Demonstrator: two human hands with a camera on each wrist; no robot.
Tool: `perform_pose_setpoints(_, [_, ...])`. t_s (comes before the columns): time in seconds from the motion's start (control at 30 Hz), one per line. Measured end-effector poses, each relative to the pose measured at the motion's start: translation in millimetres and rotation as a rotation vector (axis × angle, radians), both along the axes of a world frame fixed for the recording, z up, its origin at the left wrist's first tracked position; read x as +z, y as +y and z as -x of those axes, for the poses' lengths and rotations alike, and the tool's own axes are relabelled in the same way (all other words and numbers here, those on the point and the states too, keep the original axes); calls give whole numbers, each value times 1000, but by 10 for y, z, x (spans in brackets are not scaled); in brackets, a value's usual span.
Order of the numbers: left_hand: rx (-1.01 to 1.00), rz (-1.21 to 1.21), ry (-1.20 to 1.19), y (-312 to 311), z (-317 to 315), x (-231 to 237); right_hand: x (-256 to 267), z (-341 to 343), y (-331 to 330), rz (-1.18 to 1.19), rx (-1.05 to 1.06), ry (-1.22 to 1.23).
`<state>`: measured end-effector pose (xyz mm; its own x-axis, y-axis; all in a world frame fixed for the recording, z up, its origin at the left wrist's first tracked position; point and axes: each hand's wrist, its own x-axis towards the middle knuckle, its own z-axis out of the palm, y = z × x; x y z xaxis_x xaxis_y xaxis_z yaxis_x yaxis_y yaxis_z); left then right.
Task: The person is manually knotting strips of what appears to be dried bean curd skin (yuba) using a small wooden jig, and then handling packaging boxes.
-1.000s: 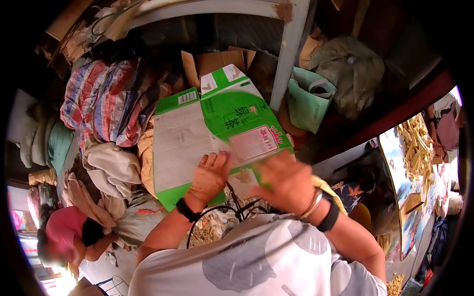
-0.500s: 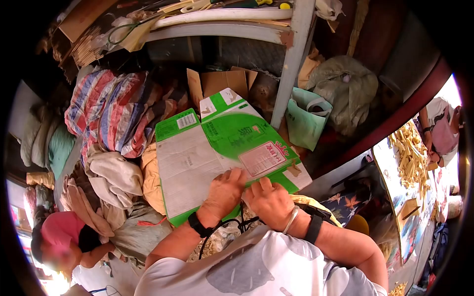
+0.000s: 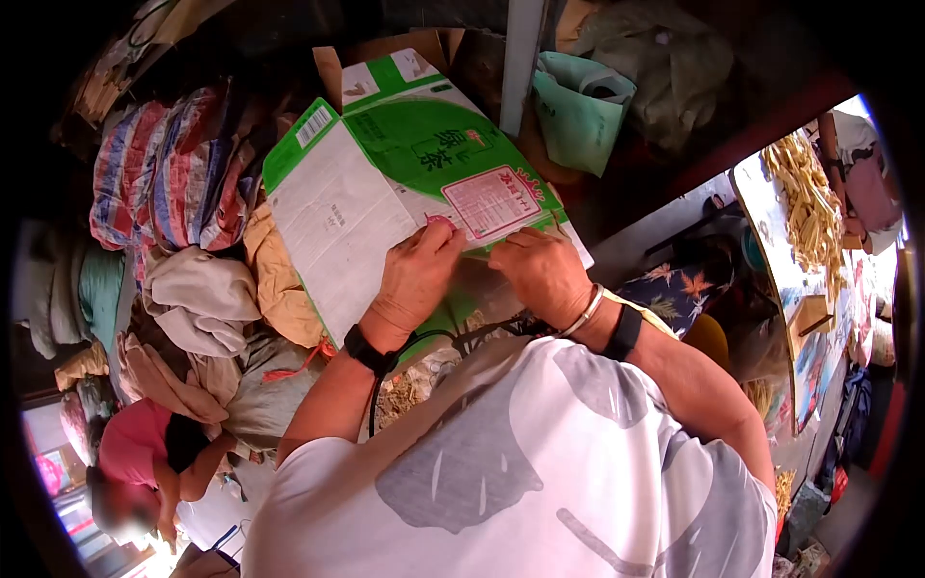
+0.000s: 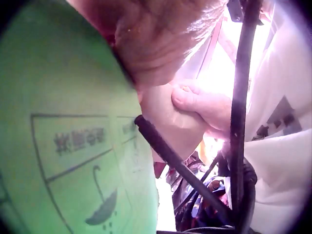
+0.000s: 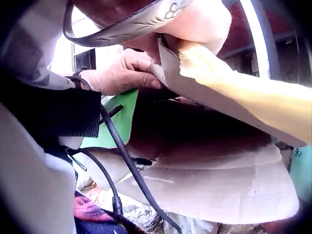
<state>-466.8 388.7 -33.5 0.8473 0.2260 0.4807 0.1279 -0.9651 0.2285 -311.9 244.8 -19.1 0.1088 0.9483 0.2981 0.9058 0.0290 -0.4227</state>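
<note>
A green-and-white cardboard carton [image 3: 332, 207] lies in front of the person, its printed panels facing up. At its near edge, the left hand [image 3: 419, 275] pinches the cardboard between thumb and fingers. Close beside it on the right, the right hand [image 3: 541, 273] grips the same edge with curled fingers. In the right wrist view, a bent cardboard flap [image 5: 168, 68] rises between the two hands, with a pale yellow strip [image 5: 243, 90] running along it from the right fingers. A green side panel [image 4: 73, 87] with an umbrella mark fills the left wrist view's left side.
Black cables [image 5: 129, 156] hang between the body and the carton. Striped woven sacks [image 3: 173, 173] and cloth bundles [image 3: 202, 294] are piled on the left. A pale green bag [image 3: 583, 111] stands beyond a post. At right, a board [image 3: 771, 255] bears dried strips. Other people are nearby.
The right hand was blurred above the carton's near right side, then came down to its edge beside the left hand, where it now grips. The left hand stays at the edge; the head view has shifted.
</note>
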Motion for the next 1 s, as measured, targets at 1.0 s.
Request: perform_pose_setpoints(1.0, [-236,-32,625,122,-463,33,-205,-159,-353,161,-228,61])
